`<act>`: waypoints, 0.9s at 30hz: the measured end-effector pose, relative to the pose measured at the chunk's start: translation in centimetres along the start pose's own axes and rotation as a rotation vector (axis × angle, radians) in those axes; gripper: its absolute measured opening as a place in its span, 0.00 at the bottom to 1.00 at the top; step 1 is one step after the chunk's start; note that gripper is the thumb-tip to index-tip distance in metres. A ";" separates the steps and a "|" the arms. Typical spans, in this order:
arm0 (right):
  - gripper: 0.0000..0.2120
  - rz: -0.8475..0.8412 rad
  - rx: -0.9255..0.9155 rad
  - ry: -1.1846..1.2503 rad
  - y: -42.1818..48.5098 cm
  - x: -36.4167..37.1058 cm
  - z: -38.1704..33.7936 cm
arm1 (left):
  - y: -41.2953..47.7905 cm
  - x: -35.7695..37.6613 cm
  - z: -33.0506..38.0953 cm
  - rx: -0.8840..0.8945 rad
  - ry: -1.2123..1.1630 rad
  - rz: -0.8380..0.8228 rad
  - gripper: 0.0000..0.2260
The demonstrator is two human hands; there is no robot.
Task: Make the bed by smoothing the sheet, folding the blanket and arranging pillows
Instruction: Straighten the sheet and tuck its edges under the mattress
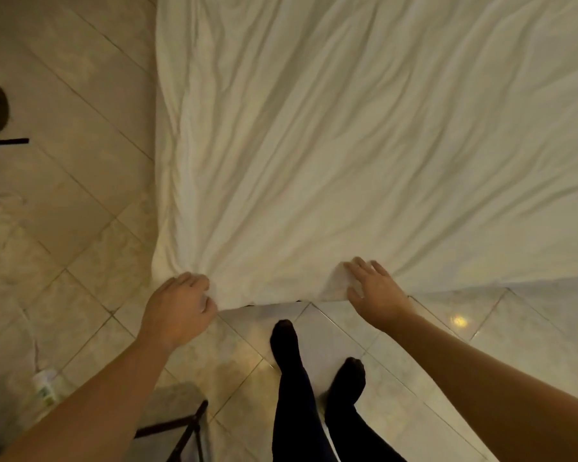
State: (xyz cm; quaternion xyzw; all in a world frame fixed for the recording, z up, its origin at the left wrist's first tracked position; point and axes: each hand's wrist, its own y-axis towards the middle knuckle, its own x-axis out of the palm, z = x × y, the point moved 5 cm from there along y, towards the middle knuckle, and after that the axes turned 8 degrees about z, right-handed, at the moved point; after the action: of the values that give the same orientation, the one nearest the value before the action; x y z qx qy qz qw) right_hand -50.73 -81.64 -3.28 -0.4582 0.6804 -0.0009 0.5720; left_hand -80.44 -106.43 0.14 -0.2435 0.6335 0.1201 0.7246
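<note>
At the near edge, the left hand (177,310) bunches the sheet (314,145) in curled fingers, the right hand (376,290) pinches its hem, fingers spread.

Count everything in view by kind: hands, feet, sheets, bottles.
hands: 2, the left hand and the right hand
feet: 2
sheet: 1
bottle: 1
total: 6

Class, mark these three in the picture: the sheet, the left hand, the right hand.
sheet (347,128), head view, wrinkled middle of the cloth.
left hand (177,308), head view, back of the hand.
right hand (376,290), head view, back of the hand.
</note>
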 end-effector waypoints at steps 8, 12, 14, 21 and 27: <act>0.29 -0.065 0.017 -0.058 4.7 2.3 -3.4 | 3.9 5.7 -1.3 -0.079 -0.115 -0.271 0.29; 0.31 -0.165 0.070 -0.095 5.6 2.8 -3.5 | 4.5 6.2 -1.9 -0.057 -0.135 -0.358 0.31; 0.30 -0.171 0.078 -0.064 5.2 1.7 -4.1 | 4.6 5.1 -1.9 -0.066 -0.154 -0.385 0.29; 0.24 -0.155 0.217 -0.004 2.4 -5.4 -7.5 | 4.6 -3.4 -2.8 -0.258 -0.363 -0.386 0.15; 0.26 -0.019 0.199 0.050 0.1 -12.7 -12.1 | 4.3 -12.6 -2.3 -0.248 -0.352 -0.264 0.19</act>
State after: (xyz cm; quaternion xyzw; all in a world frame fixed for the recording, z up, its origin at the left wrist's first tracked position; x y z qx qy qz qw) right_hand -61.19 -79.93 10.74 -0.4055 0.6867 -0.0855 0.5973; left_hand -86.58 -102.25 11.42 -0.3867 0.4405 0.1419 0.7977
